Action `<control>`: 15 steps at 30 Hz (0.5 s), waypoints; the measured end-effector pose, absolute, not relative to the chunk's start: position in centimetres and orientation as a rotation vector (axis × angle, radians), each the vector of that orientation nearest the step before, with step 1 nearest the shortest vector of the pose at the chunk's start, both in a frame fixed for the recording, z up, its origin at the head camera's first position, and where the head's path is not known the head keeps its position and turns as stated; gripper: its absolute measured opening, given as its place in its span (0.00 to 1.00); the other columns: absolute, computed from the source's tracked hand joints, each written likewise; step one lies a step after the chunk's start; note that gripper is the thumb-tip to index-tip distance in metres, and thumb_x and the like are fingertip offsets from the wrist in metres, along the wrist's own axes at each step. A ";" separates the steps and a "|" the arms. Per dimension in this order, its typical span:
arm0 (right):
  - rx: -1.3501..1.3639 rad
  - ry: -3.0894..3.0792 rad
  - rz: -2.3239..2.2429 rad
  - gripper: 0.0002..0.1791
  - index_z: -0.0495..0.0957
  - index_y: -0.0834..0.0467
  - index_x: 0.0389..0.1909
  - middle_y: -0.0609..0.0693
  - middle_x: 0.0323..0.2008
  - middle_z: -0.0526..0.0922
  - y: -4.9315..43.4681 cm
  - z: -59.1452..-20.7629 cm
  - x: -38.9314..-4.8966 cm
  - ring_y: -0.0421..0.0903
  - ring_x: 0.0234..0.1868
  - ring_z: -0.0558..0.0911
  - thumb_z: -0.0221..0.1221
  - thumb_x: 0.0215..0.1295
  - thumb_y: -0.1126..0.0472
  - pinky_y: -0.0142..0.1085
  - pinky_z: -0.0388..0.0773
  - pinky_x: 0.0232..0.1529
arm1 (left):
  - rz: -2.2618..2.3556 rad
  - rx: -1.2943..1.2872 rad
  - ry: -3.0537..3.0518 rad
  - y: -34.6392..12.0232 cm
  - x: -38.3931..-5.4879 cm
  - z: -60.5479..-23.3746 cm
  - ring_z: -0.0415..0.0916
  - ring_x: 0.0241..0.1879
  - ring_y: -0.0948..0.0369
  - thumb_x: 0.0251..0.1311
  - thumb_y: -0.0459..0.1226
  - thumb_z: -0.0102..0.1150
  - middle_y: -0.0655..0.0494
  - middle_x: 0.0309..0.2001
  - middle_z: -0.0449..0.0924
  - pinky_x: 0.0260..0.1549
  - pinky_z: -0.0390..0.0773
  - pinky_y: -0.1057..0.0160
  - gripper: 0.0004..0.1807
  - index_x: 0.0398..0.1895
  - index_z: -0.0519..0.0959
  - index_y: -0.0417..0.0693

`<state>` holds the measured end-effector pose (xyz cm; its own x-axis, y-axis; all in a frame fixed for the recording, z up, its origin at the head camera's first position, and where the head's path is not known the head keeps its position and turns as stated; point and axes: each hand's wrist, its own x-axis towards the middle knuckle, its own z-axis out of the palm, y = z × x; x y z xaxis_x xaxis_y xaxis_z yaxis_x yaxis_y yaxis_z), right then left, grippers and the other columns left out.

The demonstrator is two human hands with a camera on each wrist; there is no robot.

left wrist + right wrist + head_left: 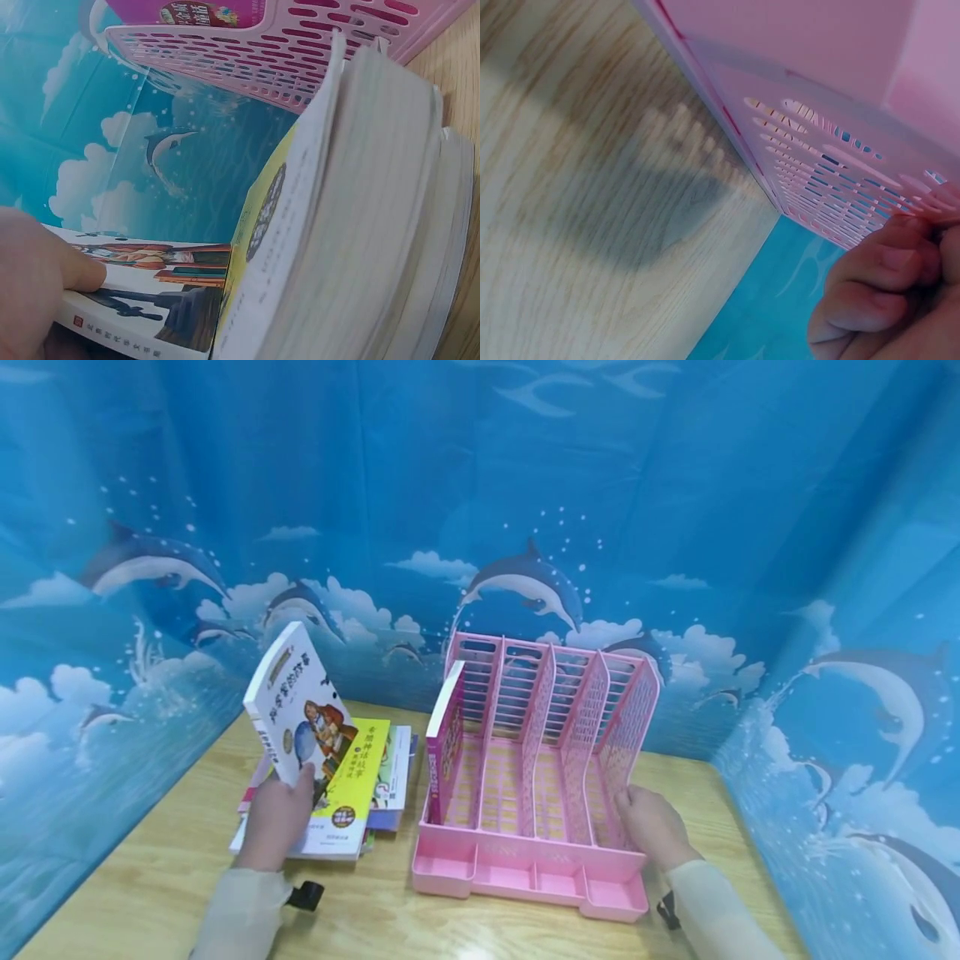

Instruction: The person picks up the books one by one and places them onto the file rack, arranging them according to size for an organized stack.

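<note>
My left hand [276,814] grips a white-covered book [303,702] by its lower spine edge, thumb on the cover. That book is tilted upright over a stack of books, with a yellow and white one [367,768] on top. In the left wrist view the stack's thick page edges [367,202] stand close beside the held book. The pink book rack [528,852] is to the right, a magenta book [447,747] standing in its leftmost slot. My right hand [654,822] holds the rack's right side wall [817,165], fingers curled at its edge.
Small open compartments [558,883] run along the rack's front. The wooden table [367,914] meets a blue dolphin-print curtain [420,527] at the back and both sides. A black strap piece [305,896] sticks out at my left wrist.
</note>
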<state>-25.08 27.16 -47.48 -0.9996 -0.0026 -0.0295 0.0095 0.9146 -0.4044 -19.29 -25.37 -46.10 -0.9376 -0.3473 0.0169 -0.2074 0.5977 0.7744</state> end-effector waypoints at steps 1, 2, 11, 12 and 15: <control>0.007 3.044 -0.645 0.23 0.70 0.54 0.25 0.50 0.19 0.71 27.2 -47.5 -25.0 0.48 0.22 0.71 0.41 0.81 0.51 0.39 0.69 0.24 | -1.259 0.472 -2.656 -25.4 -19.3 -46.1 0.80 0.50 0.33 0.80 0.53 0.36 0.21 0.56 0.76 0.48 0.78 0.34 0.37 0.64 0.72 0.23; 0.011 3.041 -0.649 0.23 0.70 0.54 0.25 0.50 0.19 0.71 27.2 -47.5 -25.0 0.48 0.22 0.71 0.41 0.81 0.51 0.39 0.69 0.24 | -1.266 0.471 -2.659 -25.4 -19.4 -46.2 0.79 0.52 0.32 0.80 0.54 0.35 0.22 0.58 0.75 0.49 0.78 0.34 0.38 0.66 0.71 0.24; 0.033 3.031 -0.644 0.23 0.71 0.55 0.26 0.51 0.20 0.71 27.1 -47.2 -24.7 0.48 0.22 0.71 0.41 0.82 0.50 0.40 0.69 0.25 | -1.219 0.429 -2.669 -25.2 -19.5 -46.4 0.80 0.51 0.32 0.81 0.53 0.36 0.23 0.59 0.75 0.44 0.80 0.35 0.37 0.68 0.69 0.25; 0.030 3.033 -0.636 0.23 0.71 0.55 0.26 0.51 0.20 0.71 27.0 -47.2 -24.7 0.48 0.22 0.71 0.41 0.82 0.50 0.40 0.69 0.25 | -1.222 0.433 -2.664 -25.2 -19.5 -46.5 0.79 0.51 0.32 0.81 0.52 0.36 0.23 0.59 0.75 0.45 0.80 0.35 0.36 0.67 0.70 0.25; 0.025 3.043 -0.601 0.23 0.71 0.54 0.25 0.51 0.20 0.72 26.9 -47.1 -24.9 0.48 0.22 0.71 0.40 0.82 0.50 0.40 0.70 0.25 | -1.230 0.453 -2.668 -25.2 -19.6 -46.5 0.77 0.56 0.31 0.81 0.53 0.35 0.23 0.62 0.73 0.49 0.78 0.34 0.37 0.70 0.67 0.25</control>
